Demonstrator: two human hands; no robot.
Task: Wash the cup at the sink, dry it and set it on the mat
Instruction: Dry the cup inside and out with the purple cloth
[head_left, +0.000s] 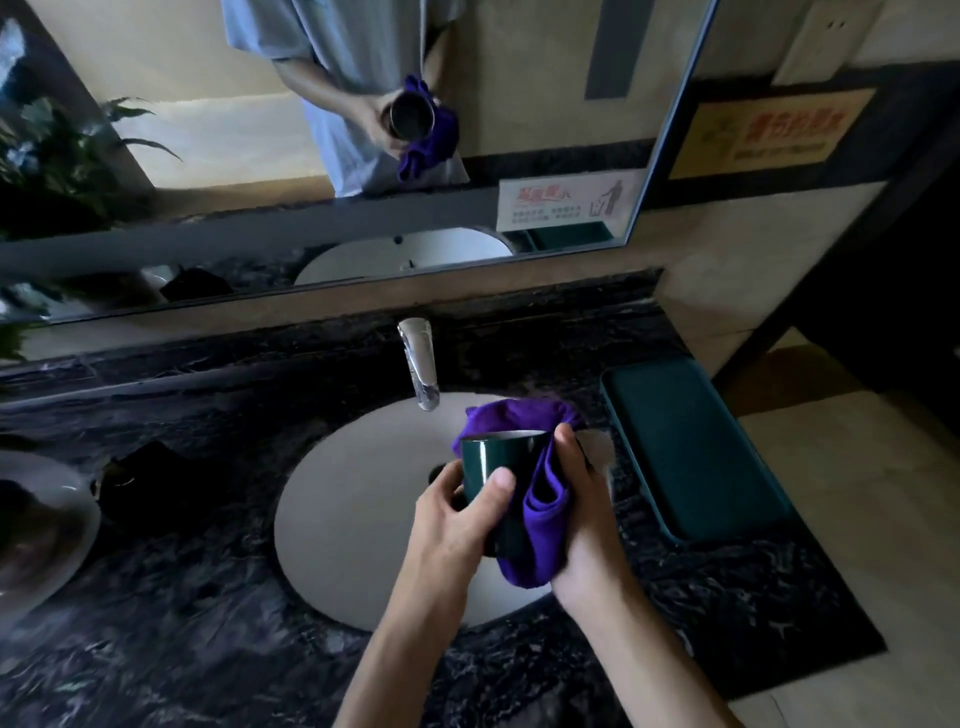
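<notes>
A dark green cup (493, 462) with a shiny metal inside is held upright above the white sink basin (353, 499). My left hand (457, 514) grips its lower side, thumb across the front. My right hand (582, 499) presses a purple cloth (540, 519) against the cup's right side; the cloth also wraps behind the rim. The dark green mat (691, 447) lies on the counter to the right of the sink, with nothing on it.
A chrome tap (418, 364) stands behind the basin, with no water running that I can see. The counter (182, 597) is dark marble. A second basin (36, 525) sits at the left edge, a dark object (150, 478) beside it. A mirror (311, 130) covers the wall behind.
</notes>
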